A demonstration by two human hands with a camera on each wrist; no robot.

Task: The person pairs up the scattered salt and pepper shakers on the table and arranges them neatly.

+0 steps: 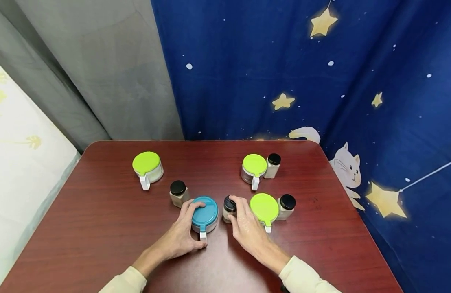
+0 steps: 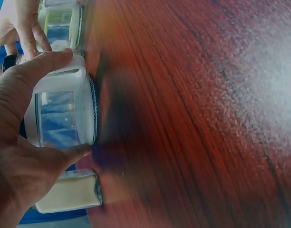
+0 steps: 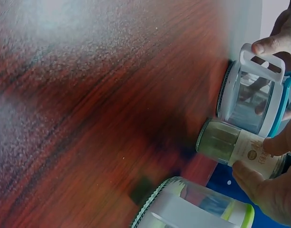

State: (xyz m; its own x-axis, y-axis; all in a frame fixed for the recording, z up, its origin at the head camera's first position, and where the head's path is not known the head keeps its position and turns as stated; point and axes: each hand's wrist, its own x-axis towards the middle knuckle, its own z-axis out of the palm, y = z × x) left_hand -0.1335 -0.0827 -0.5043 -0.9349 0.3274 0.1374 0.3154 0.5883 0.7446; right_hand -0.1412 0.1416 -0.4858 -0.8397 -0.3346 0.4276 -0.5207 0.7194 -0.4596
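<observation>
Blue-lidded jar (image 1: 205, 211) upright, handle (image 1: 203, 236) nearward

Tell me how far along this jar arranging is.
Partway, it seems. Looks done: at right, the rear green-lidded jar has the rear small jar beside it, the front green-lidded jar the front small jar. In hand: the left hand holds the blue-lidded jar; the right hand pinches the middle small jar. Probably left: the far-left green-lidded jar, standing alone; the leftmost small jar might go beside it.
</observation>
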